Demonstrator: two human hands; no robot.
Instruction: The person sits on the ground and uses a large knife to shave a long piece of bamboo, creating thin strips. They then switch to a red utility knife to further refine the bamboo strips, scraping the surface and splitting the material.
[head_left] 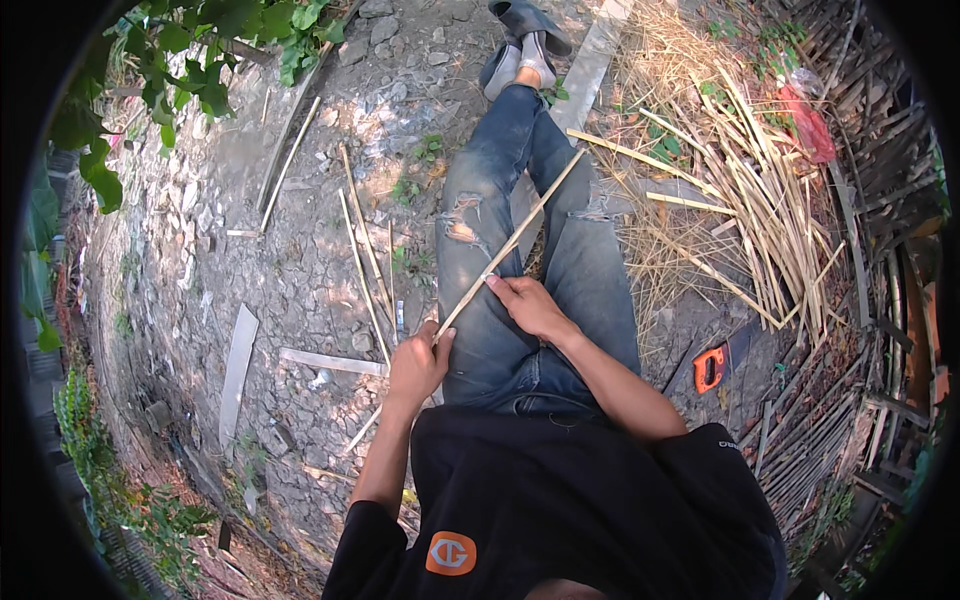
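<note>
A long, thin, pale strip of split bamboo or wood lies slantwise over my outstretched legs in torn blue jeans. Its far end rises to the right between my knees. Lower down, my left hand is closed around it near my left thigh. What looks like the same strip comes out again beyond my left forearm, toward the ground. Farther up the strip, my right hand grips it near its middle, thumb along the top. The undersides of both hands' fingers are hidden.
A heap of pale strips lies on straw to my right, with an orange-handled handsaw nearer me. Loose strips and flat grey slats are on the stony ground at left. Stacked sticks line the right side.
</note>
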